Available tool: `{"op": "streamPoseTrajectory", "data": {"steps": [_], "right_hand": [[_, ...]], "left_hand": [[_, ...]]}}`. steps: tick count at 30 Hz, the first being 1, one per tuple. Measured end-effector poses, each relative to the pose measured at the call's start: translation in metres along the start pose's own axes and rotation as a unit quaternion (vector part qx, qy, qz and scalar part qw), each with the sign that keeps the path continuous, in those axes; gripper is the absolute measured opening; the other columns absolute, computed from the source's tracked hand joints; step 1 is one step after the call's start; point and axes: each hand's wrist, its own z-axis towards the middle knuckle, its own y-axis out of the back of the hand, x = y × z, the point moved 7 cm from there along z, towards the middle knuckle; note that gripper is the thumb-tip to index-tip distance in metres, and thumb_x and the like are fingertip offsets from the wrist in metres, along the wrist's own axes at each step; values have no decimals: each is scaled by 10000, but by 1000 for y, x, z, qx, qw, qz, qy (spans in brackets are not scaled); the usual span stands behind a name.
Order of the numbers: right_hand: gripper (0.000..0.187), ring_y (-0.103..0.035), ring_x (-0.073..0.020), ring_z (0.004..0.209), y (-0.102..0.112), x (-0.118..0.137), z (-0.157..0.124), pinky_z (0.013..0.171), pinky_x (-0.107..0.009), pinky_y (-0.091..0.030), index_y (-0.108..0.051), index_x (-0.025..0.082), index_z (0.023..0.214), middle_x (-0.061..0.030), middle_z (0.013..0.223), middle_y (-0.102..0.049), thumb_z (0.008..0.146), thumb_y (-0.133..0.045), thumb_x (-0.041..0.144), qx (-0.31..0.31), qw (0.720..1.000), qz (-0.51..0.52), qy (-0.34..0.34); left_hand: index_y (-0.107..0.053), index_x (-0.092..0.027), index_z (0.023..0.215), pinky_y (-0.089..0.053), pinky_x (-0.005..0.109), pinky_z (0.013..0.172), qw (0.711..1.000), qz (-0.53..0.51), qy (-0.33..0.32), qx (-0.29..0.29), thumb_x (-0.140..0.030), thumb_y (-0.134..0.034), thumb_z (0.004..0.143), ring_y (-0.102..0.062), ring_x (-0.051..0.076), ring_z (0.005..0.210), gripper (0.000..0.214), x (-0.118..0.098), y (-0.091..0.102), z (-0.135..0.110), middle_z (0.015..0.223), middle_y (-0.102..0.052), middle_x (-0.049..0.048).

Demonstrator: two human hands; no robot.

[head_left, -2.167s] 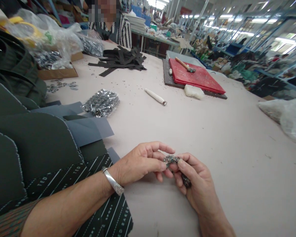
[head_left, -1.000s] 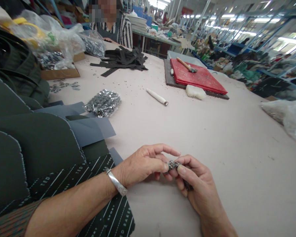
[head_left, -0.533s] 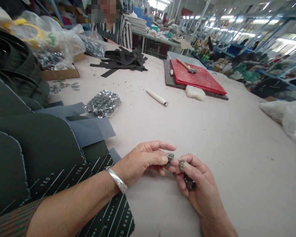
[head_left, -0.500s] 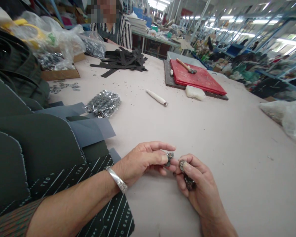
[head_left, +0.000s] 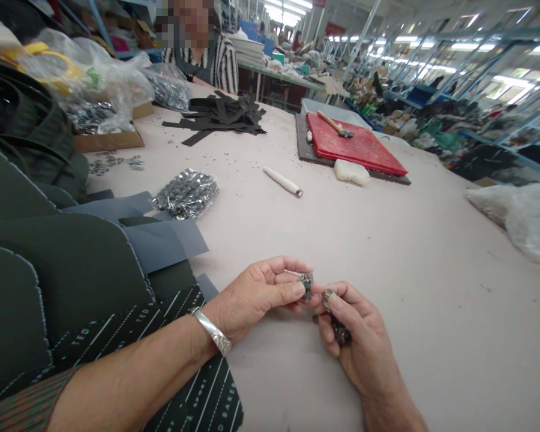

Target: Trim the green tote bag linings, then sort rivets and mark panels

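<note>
My left hand (head_left: 270, 287), with a silver bracelet (head_left: 211, 331) at the wrist, pinches a few small round metal snap pieces (head_left: 306, 285) between thumb and fingers. Close beside it on the right, my right hand (head_left: 357, 327) grips a cluster of dark metal snap pieces (head_left: 341, 332) in its curled fingers. One more round piece (head_left: 326, 297) shows between its thumb and forefinger. The fingertips of both hands nearly meet above the pale table (head_left: 400, 258). Exactly how many pieces lie inside each hand is hidden.
Dark green panels (head_left: 72, 252) and printed black fabric (head_left: 207, 390) lie left. A bag of metal pieces (head_left: 186, 193), a white-handled tool (head_left: 282, 181), black strips (head_left: 225, 115) and a red board (head_left: 355, 144) with a hammer (head_left: 335, 124) lie farther back. A person in stripes (head_left: 227, 63) is across the table.
The whole view has shifted slightly. My right thumb and forefinger have turned the round piece a little, and my left fingers have closed somewhat around theirs. Both hands keep hold of their pieces.
</note>
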Motion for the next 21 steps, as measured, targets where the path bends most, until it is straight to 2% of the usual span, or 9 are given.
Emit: {"op": "streamPoseTrajectory", "data": {"steps": [3,7,11,14,18,21], "right_hand": [[269,-412,-31,391,0,0,-2,339,-118,-288,-627,183,801,26,583,-603,802,-717,437,1,1000,-10,-5],[267,-396,-41,384,0,1,-3,349,-120,-285,-613,192,789,45,494,-549,810,-705,442,4,1000,-12,-1],[262,-410,-33,387,0,1,-2,344,-122,-292,-616,190,785,32,577,-596,809,-706,435,2,1000,-8,2],[269,-435,-24,398,0,1,-1,338,-125,-303,-609,182,773,11,703,-645,794,-722,425,-4,1000,2,4],[261,-440,-22,387,1,3,-1,334,-129,-315,-620,178,780,17,701,-627,791,-726,416,-9,1000,14,17],[242,-447,-31,387,2,3,-1,329,-131,-311,-666,185,869,12,696,-633,786,-733,402,-19,999,26,15]], "left_hand": [[-635,-153,1016,-470,182,676,1000,4,-5,0,-223,-821,716,-687,100,780,359,-1,-1,0,880,-754,45],[-616,-150,1008,-458,179,687,1000,0,-7,-10,-199,-833,694,-670,86,754,385,-2,0,0,876,-746,35],[-598,-136,978,-462,180,653,999,26,-16,-15,-219,-822,709,-638,70,683,360,-2,1,1,856,-734,39],[-585,-141,947,-505,212,676,999,36,-3,-29,-260,-831,699,-669,107,718,369,0,3,1,852,-732,46],[-583,-141,848,-547,226,699,998,24,16,-59,-283,-844,683,-714,156,805,340,1,5,0,849,-746,63],[-591,-135,791,-555,204,668,997,12,13,-80,-260,-854,667,-721,159,810,316,-2,6,-1,810,-746,54]]}}
